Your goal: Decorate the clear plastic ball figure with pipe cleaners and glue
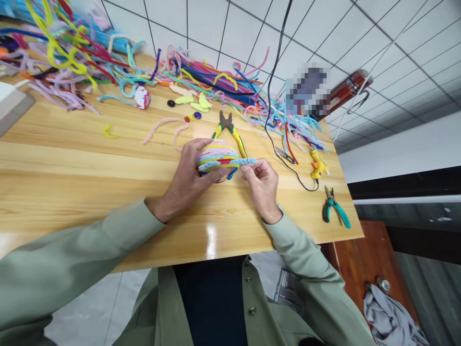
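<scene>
Near the middle of the table, my left hand (189, 173) is wrapped round a rounded piece coiled from pipe cleaners (218, 153) in pink, yellow, light blue and red. My right hand (262, 185) pinches the end of a light-blue twisted pipe cleaner (248, 161) that sticks out from the coil's right side. A short dark-blue bit shows under the coil. Just behind it lie yellow-and-green pliers (226, 123) with their jaws pointing away from me. The underside of the coil is hidden by my left fingers and thumb.
Heaps of pipe cleaners (216, 79) line the tiled wall. To the right lie thread snips (284, 155), a yellow glue gun (318, 165) with a black cord, and teal pliers (334, 209). A dark red flask (345, 91) stands at the back right. Small buttons (171, 103) lie behind the pliers.
</scene>
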A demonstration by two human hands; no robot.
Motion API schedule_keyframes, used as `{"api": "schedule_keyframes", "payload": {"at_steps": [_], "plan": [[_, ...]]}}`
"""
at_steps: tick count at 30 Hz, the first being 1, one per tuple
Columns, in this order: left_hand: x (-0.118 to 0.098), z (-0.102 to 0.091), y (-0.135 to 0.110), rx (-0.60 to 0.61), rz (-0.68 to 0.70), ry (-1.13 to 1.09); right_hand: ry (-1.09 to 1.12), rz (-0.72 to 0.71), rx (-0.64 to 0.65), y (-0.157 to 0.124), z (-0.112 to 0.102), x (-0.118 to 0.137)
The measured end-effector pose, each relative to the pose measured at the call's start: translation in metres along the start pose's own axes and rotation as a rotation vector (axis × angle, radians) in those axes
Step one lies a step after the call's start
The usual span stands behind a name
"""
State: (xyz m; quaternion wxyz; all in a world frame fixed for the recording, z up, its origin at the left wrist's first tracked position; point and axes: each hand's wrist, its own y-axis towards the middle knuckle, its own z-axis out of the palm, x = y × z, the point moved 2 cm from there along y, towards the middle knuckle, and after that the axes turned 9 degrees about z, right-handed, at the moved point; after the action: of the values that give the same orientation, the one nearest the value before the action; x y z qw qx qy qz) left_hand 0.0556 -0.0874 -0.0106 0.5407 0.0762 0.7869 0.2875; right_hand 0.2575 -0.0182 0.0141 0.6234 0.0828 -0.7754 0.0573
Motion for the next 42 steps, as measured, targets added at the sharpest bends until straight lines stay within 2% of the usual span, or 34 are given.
{"api": "schedule_keyframes", "payload": {"at_steps": [14,16,20,22,24,27,30,37,42], "plan": [[0.002,-0.002,-0.001,0.045,-0.028,-0.082,-0.102,-0.099,-0.004,0.000,0.001,-0.008],[0.001,-0.001,-0.002,0.040,-0.039,-0.077,-0.197,-0.214,-0.055,-0.001,-0.002,-0.005],[0.001,0.001,-0.003,0.022,-0.046,-0.071,-0.484,-0.646,-0.251,-0.019,-0.013,0.015],[0.001,0.001,-0.003,0.012,-0.032,-0.062,-0.602,-0.824,-0.255,-0.032,-0.013,0.024],[0.002,0.001,-0.002,0.001,-0.012,-0.051,-0.668,-0.920,-0.166,-0.041,-0.009,0.028],[0.003,0.001,-0.002,-0.010,0.007,-0.041,-0.709,-0.918,-0.017,-0.045,-0.001,0.023],[0.003,0.001,-0.002,-0.008,0.013,-0.049,-0.736,-0.837,0.043,-0.041,0.004,0.015],[0.003,0.001,-0.001,0.014,0.017,-0.015,-0.780,-0.860,0.005,-0.040,0.006,0.013],[0.004,-0.006,0.001,0.119,0.070,-0.032,-0.741,-0.826,-0.004,-0.037,0.004,0.014]]}}
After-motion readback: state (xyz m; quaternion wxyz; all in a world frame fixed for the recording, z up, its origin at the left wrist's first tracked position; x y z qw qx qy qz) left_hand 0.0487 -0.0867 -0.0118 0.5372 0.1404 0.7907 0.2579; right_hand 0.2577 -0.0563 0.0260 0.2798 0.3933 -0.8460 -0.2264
